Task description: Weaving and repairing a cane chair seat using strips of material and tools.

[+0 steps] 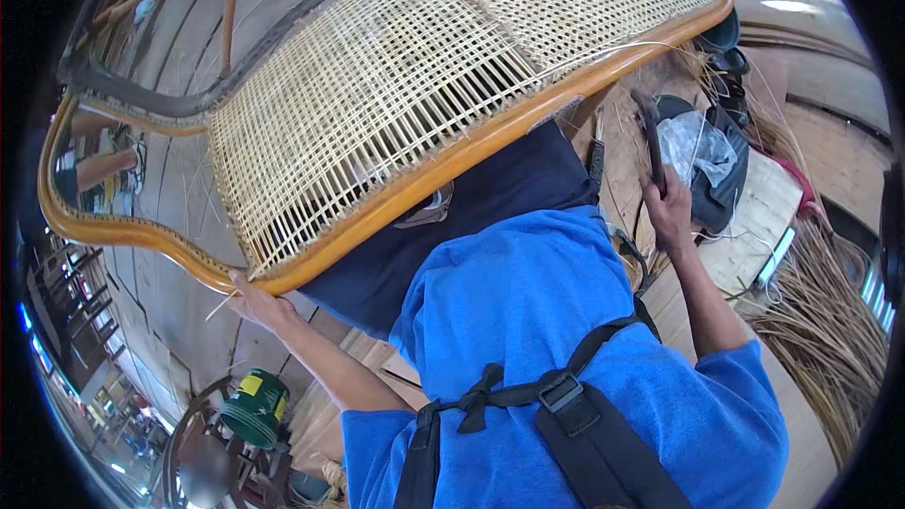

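Our right hand (pixel 669 214) clasps a long dark tool (pixel 651 137); our left hand (pixel 263 309), grip unclear, touches the glossy orange-brown curved frame (pixel 415 195), likely sturdier to hold than the pale woven-cane panel (pixel 330 94).

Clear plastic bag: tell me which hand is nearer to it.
The right hand: gripping a dark tool, it is just below and left of the clear plastic bag in the picture. The left hand is far off to the left, at the wooden frame.

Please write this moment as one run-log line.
left hand: touching wooden frame | right hand: gripping dark tool | cane weave: gaps toward near edge
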`<state>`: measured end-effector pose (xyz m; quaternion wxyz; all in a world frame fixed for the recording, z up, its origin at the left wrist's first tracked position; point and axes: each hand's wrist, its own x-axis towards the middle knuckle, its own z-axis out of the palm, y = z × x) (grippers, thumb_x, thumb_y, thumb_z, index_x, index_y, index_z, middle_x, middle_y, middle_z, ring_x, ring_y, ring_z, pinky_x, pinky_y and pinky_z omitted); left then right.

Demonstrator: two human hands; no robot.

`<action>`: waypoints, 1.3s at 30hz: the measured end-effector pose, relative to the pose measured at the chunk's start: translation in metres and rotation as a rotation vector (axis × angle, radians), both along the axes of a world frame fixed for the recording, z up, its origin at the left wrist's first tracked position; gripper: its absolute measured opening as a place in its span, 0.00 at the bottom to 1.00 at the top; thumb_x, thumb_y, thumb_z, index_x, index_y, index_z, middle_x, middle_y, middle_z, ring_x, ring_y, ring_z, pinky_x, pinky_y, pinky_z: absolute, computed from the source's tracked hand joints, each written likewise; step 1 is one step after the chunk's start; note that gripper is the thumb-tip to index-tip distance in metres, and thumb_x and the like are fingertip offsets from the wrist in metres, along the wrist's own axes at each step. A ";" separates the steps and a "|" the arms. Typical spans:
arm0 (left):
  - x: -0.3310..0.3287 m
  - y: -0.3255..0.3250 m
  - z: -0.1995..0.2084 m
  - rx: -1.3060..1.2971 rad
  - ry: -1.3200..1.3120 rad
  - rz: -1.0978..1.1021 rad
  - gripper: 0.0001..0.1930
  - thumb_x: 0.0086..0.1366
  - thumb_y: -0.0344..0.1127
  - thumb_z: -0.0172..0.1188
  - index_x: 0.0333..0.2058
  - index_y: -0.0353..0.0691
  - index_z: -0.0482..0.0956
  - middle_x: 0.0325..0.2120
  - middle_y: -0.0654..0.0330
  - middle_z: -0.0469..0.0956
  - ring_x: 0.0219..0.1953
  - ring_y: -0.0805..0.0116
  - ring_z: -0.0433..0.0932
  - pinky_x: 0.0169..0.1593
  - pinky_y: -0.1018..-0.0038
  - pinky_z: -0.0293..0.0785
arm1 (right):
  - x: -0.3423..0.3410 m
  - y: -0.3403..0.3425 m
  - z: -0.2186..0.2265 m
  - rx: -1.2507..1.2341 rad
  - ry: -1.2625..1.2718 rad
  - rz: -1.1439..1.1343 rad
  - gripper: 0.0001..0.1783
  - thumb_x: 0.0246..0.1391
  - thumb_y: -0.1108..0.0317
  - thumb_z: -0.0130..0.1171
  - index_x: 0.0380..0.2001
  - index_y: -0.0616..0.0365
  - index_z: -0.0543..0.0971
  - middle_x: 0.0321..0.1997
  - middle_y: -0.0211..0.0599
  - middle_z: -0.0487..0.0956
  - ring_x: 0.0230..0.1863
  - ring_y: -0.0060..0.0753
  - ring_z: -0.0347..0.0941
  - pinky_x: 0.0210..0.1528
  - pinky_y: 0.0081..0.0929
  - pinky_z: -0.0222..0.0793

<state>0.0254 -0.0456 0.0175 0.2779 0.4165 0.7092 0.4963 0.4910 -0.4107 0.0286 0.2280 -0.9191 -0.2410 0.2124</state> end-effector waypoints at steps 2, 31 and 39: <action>0.007 0.001 0.001 0.091 -0.143 -0.032 0.20 0.62 0.40 0.57 0.42 0.27 0.66 0.33 0.52 0.71 0.33 0.64 0.72 0.39 0.66 0.74 | -0.006 -0.033 -0.019 -0.078 -0.089 -0.008 0.12 0.49 0.64 0.54 0.34 0.60 0.72 0.25 0.50 0.73 0.29 0.47 0.72 0.31 0.39 0.64; -0.040 -0.051 0.032 0.005 -0.260 0.107 0.09 0.61 0.30 0.53 0.38 0.32 0.76 0.34 0.56 0.76 0.38 0.68 0.74 0.42 0.73 0.71 | 0.005 -0.040 -0.074 -0.144 -0.127 0.140 0.21 0.54 0.58 0.53 0.40 0.69 0.70 0.41 0.59 0.72 0.45 0.59 0.66 0.48 0.44 0.61; -0.126 -0.033 0.051 0.076 -0.448 0.143 0.12 0.66 0.41 0.51 0.38 0.37 0.72 0.29 0.59 0.75 0.30 0.66 0.77 0.32 0.74 0.73 | 0.009 0.011 -0.137 -0.123 0.014 0.172 0.19 0.52 0.60 0.55 0.37 0.70 0.72 0.36 0.61 0.75 0.40 0.60 0.71 0.43 0.42 0.64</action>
